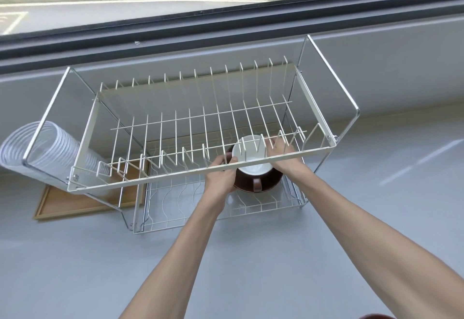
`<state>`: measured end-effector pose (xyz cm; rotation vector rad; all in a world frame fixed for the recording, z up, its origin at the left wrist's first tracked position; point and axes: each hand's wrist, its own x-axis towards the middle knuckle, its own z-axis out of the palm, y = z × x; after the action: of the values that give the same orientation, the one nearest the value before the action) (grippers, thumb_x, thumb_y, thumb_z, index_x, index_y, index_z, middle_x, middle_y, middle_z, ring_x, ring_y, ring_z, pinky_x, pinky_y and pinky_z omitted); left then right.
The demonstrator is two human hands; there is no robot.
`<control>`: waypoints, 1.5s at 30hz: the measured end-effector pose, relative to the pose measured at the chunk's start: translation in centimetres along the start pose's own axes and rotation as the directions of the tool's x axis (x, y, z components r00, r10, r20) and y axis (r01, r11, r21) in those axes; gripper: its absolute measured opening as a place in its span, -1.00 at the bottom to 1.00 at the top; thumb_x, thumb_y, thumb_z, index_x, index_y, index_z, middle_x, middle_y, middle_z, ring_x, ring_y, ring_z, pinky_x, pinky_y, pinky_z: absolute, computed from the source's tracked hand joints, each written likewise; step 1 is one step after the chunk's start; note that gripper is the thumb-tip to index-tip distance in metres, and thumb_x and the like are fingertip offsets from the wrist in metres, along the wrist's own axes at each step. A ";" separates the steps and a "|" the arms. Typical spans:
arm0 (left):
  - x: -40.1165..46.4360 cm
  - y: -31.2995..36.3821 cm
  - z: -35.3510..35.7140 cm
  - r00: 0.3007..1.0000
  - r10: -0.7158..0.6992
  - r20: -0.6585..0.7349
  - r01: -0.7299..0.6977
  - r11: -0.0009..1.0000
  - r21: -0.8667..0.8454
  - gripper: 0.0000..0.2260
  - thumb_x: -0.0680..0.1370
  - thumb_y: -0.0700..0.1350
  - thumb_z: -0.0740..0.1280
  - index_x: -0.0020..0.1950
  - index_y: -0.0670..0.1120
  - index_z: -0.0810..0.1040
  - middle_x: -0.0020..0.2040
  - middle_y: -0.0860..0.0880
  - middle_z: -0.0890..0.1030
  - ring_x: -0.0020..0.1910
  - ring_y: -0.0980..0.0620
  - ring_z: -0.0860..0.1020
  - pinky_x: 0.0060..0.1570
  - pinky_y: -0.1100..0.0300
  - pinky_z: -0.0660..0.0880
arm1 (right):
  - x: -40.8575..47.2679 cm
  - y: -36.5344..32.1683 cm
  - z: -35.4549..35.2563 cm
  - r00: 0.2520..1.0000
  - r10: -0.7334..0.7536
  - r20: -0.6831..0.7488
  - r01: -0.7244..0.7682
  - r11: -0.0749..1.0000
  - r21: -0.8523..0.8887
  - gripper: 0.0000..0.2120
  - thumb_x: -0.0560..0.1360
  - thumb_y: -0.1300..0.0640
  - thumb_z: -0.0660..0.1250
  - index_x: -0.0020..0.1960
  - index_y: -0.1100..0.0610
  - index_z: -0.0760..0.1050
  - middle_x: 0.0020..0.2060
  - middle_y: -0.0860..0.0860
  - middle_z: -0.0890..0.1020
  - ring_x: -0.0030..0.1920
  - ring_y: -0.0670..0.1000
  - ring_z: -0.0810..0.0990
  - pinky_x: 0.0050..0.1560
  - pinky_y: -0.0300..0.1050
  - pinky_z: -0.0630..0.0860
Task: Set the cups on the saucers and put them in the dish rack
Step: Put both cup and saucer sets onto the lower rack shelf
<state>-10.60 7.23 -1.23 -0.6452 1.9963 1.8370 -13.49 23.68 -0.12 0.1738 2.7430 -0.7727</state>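
While under the dish rack, the cup sits between 2 hands.

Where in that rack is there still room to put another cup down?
The lower shelf is bare to the left of the brown cup, as far as the rack's left legs. The whole upper shelf is empty too. It is crowded at the lower right, where the left hand and right hand hold the cup and its saucer under the top rail.

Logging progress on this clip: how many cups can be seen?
1: a brown cup with white inside, on the dish rack's lower tier, held by both hands. A reddish edge at the frame's bottom may be another.
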 end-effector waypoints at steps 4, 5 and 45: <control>-0.4 0.2 -0.1 1.000 0.009 0.007 -0.009 1.000 0.027 -0.94 0.62 0.01 0.35 -0.04 0.17 0.54 -0.06 0.06 0.61 0.01 -0.01 0.61 0.16 -0.09 0.64 | 0.0 -0.3 0.6 0.996 0.072 -0.052 -0.066 0.992 0.107 -0.62 0.69 0.13 -0.03 0.37 0.32 0.33 0.36 0.28 0.41 0.35 0.25 0.39 0.26 -0.02 0.31; -0.6 0.3 -0.3 1.000 0.012 0.016 -0.012 0.999 0.038 -0.97 0.60 0.04 0.36 0.02 0.17 0.56 -0.02 0.05 0.63 0.08 -0.04 0.63 0.17 -0.10 0.64 | -0.2 -0.5 0.6 0.993 0.094 -0.068 -0.083 0.985 0.152 -0.61 0.70 0.09 -0.03 0.32 0.30 0.38 0.31 0.28 0.47 0.30 0.25 0.44 0.19 -0.03 0.33; -23.6 -12.6 3.8 0.612 0.441 0.657 -0.742 0.032 0.669 -0.54 0.69 0.04 0.15 0.60 0.10 0.22 0.60 -0.06 0.31 0.57 -0.03 0.28 0.48 0.08 0.22 | -33.9 13.6 1.4 0.943 0.003 -0.333 -0.120 0.936 -0.330 -0.56 0.62 -0.07 0.12 0.46 0.01 0.30 0.49 0.08 0.30 0.49 0.07 0.24 0.45 0.03 0.19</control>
<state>15.88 12.52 0.68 0.9610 2.7882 0.5131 21.75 33.17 2.33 0.3392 3.1142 -0.2460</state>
